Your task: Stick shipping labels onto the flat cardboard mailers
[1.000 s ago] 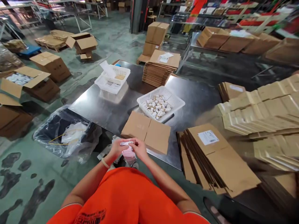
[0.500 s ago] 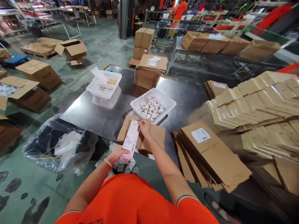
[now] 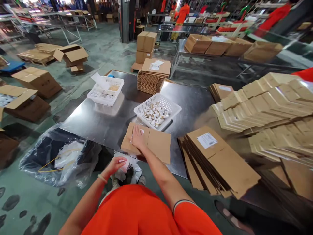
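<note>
My right hand (image 3: 138,138) lies flat with fingers stretched on a folded cardboard box (image 3: 158,145) at the table's near edge. Part of a white label (image 3: 142,131) shows beside its fingers, against the cardboard. My left hand (image 3: 118,164), curled, hovers just off the table edge in front of my body. A pale pink strip of labels (image 3: 125,165) shows at its fingers, mostly hidden. Behind the cardboard stands a white perforated basket (image 3: 174,109) with many small white-and-gold cylindrical items (image 3: 156,114).
White baskets (image 3: 105,99) sit on the metal table (image 3: 80,119) at left. Flattened cartons are stacked at the back (image 3: 151,81) and on the right (image 3: 227,163). A plastic-lined bin (image 3: 61,163) stands left of the table. People in orange work in the background.
The long label strip has dropped from over the cardboard to low by my left hand. My right hand has moved left and down flat on the cardboard, where a label now shows.
</note>
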Action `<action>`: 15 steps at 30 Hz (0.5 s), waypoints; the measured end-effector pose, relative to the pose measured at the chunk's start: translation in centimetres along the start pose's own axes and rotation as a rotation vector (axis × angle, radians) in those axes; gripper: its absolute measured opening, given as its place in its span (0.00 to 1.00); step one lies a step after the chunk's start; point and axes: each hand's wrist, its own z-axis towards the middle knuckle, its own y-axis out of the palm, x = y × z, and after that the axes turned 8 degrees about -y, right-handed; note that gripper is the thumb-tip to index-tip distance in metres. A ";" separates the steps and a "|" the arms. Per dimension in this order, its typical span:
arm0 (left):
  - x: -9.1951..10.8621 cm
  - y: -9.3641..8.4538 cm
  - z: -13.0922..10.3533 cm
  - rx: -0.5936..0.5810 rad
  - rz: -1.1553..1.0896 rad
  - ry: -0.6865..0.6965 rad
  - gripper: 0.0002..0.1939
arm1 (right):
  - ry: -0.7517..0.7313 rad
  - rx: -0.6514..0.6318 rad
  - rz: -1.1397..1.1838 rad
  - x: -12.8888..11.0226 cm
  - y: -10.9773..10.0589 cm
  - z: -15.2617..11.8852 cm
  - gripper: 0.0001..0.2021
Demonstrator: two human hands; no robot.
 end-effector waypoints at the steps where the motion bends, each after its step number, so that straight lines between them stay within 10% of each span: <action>1: 1.2 0.2 0.3 0.016 0.074 0.033 0.17 | 0.047 0.012 -0.012 1.0 -1.0 -0.4 0.37; 8: 6.8 4.2 2.1 0.049 0.566 0.065 0.33 | 0.680 0.228 -0.121 11.7 -8.1 -11.6 0.21; 15: 8.0 4.8 2.2 0.051 0.965 -0.038 0.32 | 0.724 0.216 0.013 10.4 -6.3 -13.2 0.14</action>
